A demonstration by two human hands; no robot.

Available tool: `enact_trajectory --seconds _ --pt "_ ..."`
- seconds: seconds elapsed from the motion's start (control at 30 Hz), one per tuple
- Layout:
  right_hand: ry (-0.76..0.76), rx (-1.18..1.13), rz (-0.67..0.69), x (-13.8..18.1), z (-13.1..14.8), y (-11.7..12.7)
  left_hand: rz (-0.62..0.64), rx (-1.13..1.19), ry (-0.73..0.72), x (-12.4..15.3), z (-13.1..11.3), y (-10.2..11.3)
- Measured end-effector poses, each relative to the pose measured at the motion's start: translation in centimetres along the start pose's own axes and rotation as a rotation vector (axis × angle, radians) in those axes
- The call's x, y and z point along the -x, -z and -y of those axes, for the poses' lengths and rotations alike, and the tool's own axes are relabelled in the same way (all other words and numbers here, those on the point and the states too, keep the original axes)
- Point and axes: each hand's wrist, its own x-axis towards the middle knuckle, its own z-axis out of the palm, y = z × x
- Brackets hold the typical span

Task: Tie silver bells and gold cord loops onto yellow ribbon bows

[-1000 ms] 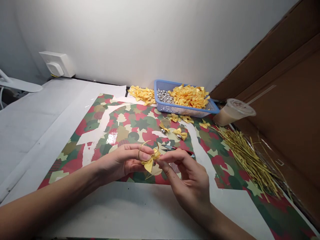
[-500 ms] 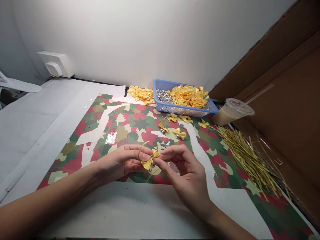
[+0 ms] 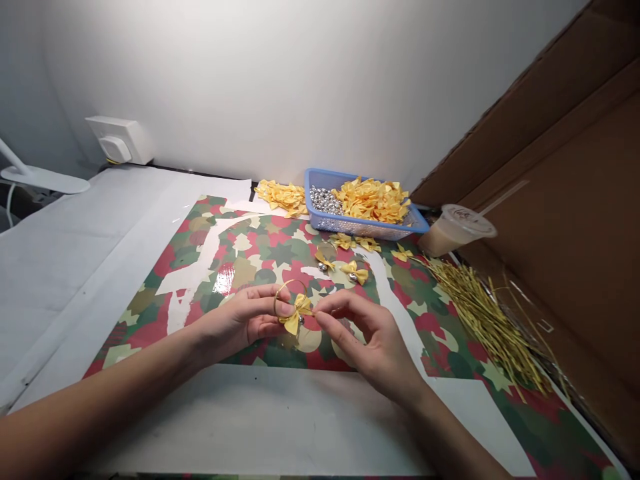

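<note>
My left hand point(image 3: 245, 319) pinches a small yellow ribbon bow point(image 3: 296, 312) with a silver bell hanging under it. A thin gold tie loops up over the bow. My right hand point(image 3: 370, 340) pinches the right end of that gold tie beside the bow, fingers curled. Both hands hover just above the red, green and cream patterned paper point(image 3: 240, 260) on the table.
A blue basket point(image 3: 320, 217) of yellow bows and silver bells stands at the back, a heap of bows point(image 3: 283, 195) to its left. Finished bows point(image 3: 356, 271) lie in front. Gold ties point(image 3: 480, 313) lie right, beside a lidded drink cup point(image 3: 457, 230) and cardboard wall.
The view has shifted slightly down and left. My right fingers have closed in on the gold tie next to the bow; the left hand keeps its grip.
</note>
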Motion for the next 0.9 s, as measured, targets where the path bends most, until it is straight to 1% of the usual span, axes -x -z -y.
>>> enact_trajectory --seconds 0.1,0.27,0.57,0.7,0.9 --pt "-0.040 -0.007 0.012 0.00 0.11 -0.03 0.017 0.001 -0.021 0.09 -0.03 0.12" --pt "0.008 0.031 -0.008 0.07 0.01 -0.18 0.032 -0.006 -0.018 0.11 -0.02 0.19" --pt "-0.010 0.063 -0.048 0.19 0.18 0.05 0.027 -0.020 -0.029 -0.02 -0.04 0.07" --pt "-0.047 0.018 -0.057 0.16 0.08 0.19 0.035 -0.042 -0.055 0.03 -0.04 0.12" --pt "-0.096 -0.043 -0.058 0.17 -0.25 0.13 0.022 -0.080 -0.058 -0.10 -0.02 0.16"
